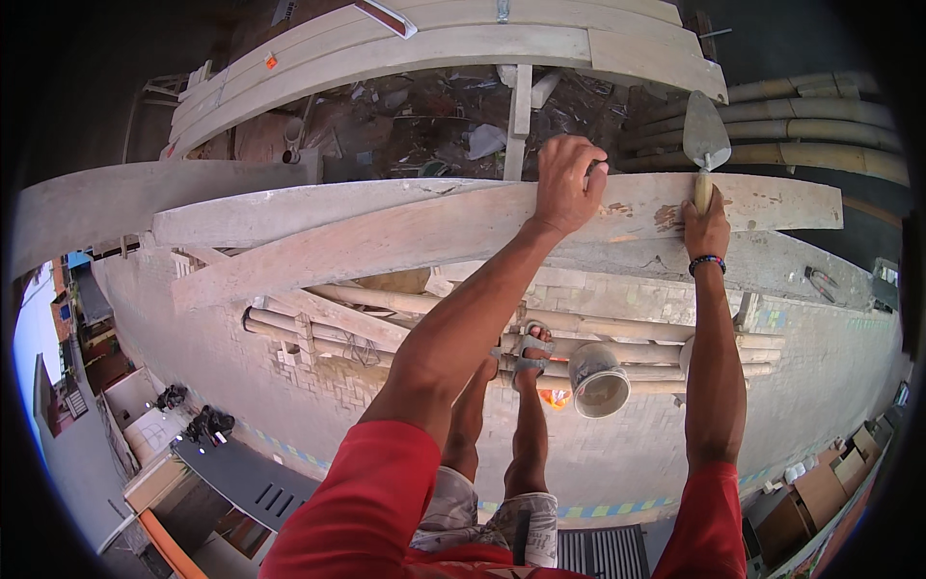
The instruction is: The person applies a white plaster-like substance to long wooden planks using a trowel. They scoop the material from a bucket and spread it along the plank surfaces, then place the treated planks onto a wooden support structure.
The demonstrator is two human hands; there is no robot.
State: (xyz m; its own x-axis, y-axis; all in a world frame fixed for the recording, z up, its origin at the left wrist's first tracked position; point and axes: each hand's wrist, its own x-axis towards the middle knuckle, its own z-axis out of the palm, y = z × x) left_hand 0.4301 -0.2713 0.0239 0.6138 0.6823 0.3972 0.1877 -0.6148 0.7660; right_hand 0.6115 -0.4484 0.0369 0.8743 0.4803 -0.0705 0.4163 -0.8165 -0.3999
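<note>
My right hand [706, 224] grips the wooden handle of a trowel [706, 130] in front of a long pale plank [405, 227] with brown flaked patches near its right end. The trowel's metal blade points away from me, beyond the plank's far edge. My left hand [569, 183] is closed over the same plank's far edge, around a small dark thing mostly hidden by the fingers, which I cannot make out. A weathered grey board [781, 265] lies beneath the plank, with pliers [822, 285] on its right part.
Stacked planks [444, 53] cross above a debris-strewn gap [405, 135]. Bamboo poles [820, 154] lie at right. My sandaled feet [532, 352] stand on lower poles beside a bucket [600, 386], high over a paved street [241, 396]. Parked motorbikes [207, 425] are at lower left.
</note>
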